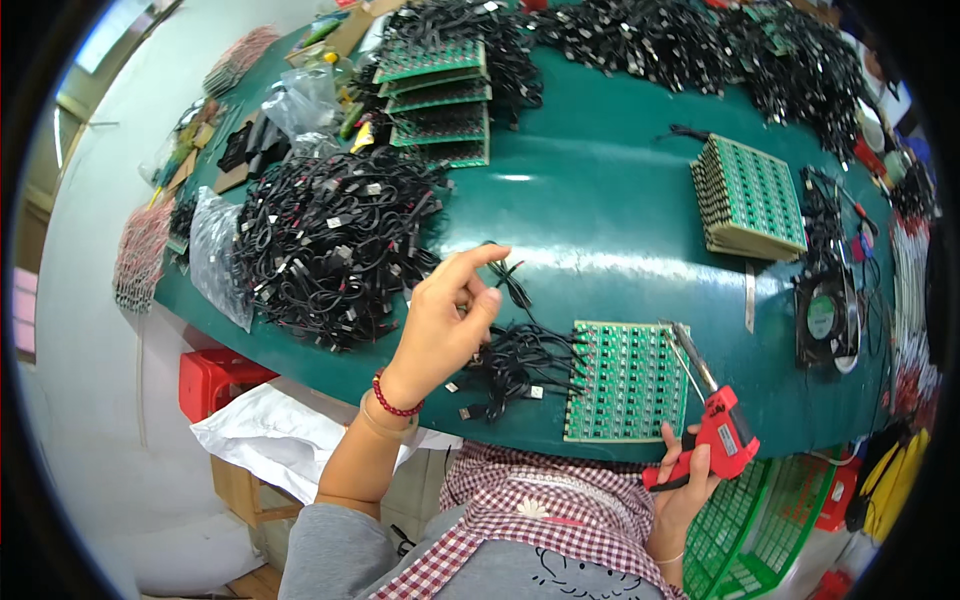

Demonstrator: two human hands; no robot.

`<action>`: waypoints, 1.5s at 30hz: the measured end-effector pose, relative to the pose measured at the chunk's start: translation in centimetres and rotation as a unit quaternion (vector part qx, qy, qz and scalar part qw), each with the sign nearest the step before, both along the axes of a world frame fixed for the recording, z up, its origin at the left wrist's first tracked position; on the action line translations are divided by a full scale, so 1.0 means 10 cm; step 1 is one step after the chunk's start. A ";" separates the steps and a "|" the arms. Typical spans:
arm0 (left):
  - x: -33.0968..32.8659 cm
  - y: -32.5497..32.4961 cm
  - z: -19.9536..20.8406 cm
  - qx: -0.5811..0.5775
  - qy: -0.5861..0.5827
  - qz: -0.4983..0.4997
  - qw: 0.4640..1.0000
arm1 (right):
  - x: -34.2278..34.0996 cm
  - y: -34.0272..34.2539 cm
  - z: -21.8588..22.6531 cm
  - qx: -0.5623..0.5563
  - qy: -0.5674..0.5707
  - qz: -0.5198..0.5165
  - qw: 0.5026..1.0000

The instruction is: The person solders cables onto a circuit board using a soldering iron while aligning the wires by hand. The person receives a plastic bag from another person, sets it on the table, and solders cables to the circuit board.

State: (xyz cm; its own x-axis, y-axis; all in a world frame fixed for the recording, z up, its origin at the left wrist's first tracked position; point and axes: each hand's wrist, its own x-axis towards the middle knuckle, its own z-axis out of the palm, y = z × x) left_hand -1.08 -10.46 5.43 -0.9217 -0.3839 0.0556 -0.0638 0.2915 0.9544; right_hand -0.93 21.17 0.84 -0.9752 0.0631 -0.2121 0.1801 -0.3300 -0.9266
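Note:
My left hand [447,325] is raised over the table with its fingers curled round a thin black cable [516,290]. The cable's bared end shows a bit of red wire just beyond my fingertips. In my right hand [690,482] is a red soldering gun [728,440], its metal tip pointing up and left over the right side of a green circuit board panel [625,385]. Rows of small components cover the panel. Several black cables [520,365] run from the panel's left edge and lie bunched beside it, their USB plugs loose on the table.
A large heap of black cables [335,245] lies at the left, more heaps [640,45] at the back. Board stacks stand at back centre [438,115] and at the right [750,195]. A small black fan [826,318] sits far right, a red stool [215,380] below left.

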 end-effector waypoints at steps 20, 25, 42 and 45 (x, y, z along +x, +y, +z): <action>0.12 0.81 -0.20 -0.338 0.009 -0.232 0.912 | -0.01 0.06 -0.03 -0.033 0.009 0.048 0.998; 0.22 0.94 -0.30 -0.420 0.001 -0.232 0.877 | 0.04 0.14 0.01 -0.003 0.031 0.060 0.998; 0.37 0.87 -0.50 -0.411 0.053 -0.225 0.882 | 0.57 0.58 0.13 0.119 -0.072 0.221 0.965; 0.38 0.88 -0.50 -0.409 0.044 -0.226 0.883 | 0.59 0.58 0.12 0.141 -0.090 0.234 0.958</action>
State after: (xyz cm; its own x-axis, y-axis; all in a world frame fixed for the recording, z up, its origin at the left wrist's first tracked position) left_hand 2.74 -1.66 0.40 -0.9488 0.2241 0.2227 0.2995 0.8622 0.4086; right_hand 4.95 26.99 2.04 -0.8597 -0.2922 -0.4190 0.4133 0.0842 -0.9067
